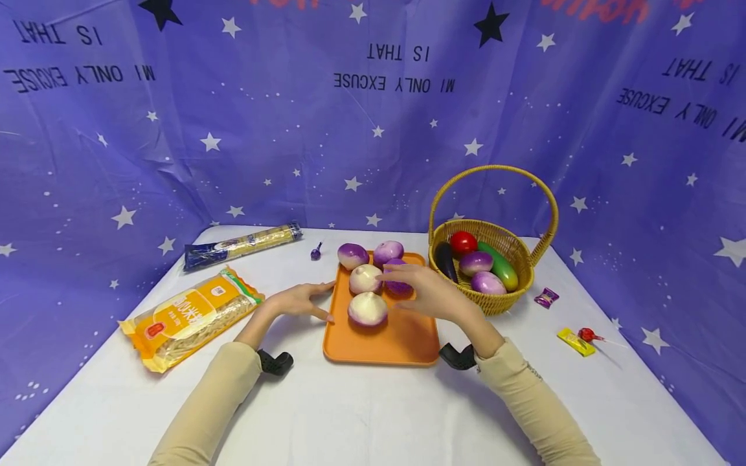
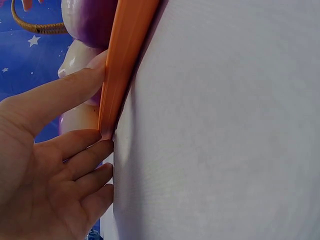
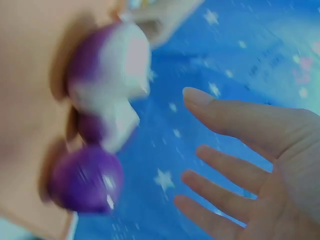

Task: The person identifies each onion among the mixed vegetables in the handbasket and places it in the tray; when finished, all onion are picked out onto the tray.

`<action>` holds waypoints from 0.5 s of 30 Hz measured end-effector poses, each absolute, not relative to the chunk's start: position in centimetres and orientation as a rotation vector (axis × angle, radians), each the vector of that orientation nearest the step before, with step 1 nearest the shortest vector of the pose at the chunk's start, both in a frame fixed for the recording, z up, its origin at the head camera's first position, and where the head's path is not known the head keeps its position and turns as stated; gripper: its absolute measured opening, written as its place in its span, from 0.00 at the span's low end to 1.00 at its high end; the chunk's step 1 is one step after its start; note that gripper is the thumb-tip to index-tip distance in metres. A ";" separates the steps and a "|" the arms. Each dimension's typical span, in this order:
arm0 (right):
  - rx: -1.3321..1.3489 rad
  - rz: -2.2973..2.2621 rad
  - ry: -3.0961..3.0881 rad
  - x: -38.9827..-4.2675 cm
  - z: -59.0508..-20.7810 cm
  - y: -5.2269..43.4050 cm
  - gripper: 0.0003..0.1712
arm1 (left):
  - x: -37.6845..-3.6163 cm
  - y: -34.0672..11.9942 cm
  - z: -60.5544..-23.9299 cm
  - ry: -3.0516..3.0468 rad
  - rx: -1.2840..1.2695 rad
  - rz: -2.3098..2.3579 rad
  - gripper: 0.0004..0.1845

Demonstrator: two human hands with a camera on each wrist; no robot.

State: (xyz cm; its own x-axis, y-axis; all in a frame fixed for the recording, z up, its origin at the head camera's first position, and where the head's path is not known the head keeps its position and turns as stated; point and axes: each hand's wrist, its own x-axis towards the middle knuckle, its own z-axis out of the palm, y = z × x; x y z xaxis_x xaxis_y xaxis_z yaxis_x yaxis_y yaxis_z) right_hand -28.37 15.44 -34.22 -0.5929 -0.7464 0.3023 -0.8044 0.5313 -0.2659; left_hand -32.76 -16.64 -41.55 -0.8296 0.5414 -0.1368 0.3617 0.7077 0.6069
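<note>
Nearest the camera, two cream sleeves were seen reaching over the white table (image 1: 361,414). An orange tray (image 1: 402,340) lay flat between the forearms. The left hand (image 1: 297,301) was held flat with straight fingers, its fingertips (image 2: 102,145) pressed against the tray's left edge (image 2: 122,65); nothing was gripped by it. The right hand (image 1: 428,291) was spread over the tray with fingers straight and apart (image 3: 220,167), and nothing was held in it; its fingertips were stretched just above the onions.

Five purple-and-white onions were set on the tray: one (image 1: 368,309) nearest, one (image 1: 365,278) behind it, a third (image 1: 399,285) partly hidden under the right hand, and two (image 1: 353,256) (image 1: 388,251) at the far edge. In the right wrist view the onions (image 3: 107,75) were blurred.

To the left, a yellow noodle bag (image 1: 186,317) was laid on the table, and a long dark pack (image 1: 241,246) farther back. A small purple thing (image 1: 316,251) was seen beyond the tray. To the right, sweets (image 1: 577,341) (image 1: 546,297) were scattered, and a wicker basket (image 1: 495,301) stood just beside the tray, filled with vegetables. A starred blue cloth (image 1: 233,129) was hung behind.
</note>
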 end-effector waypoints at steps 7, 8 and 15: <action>1.034 0.636 -2.720 -29.2 -31.7 20.4 0.35 | -32.8 -16.7 -41.6 2.609 0.699 0.839 0.51; 0.993 0.628 -2.730 -29.3 -31.4 21.3 0.35 | -32.8 -16.7 -41.6 2.607 0.701 0.837 0.51; 0.830 0.618 -2.793 -30.2 -31.1 26.9 0.33 | -32.9 -16.7 -41.7 2.612 0.695 0.825 0.51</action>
State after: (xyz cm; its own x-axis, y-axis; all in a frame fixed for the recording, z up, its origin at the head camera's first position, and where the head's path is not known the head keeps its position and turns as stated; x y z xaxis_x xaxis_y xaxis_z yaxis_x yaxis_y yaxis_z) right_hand -30.20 26.94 -31.11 -0.8326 -0.4852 0.2671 -0.5526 0.7602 -0.3416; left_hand -32.93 -16.68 -41.73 -0.8326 0.5341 -0.1465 0.3530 0.7156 0.6028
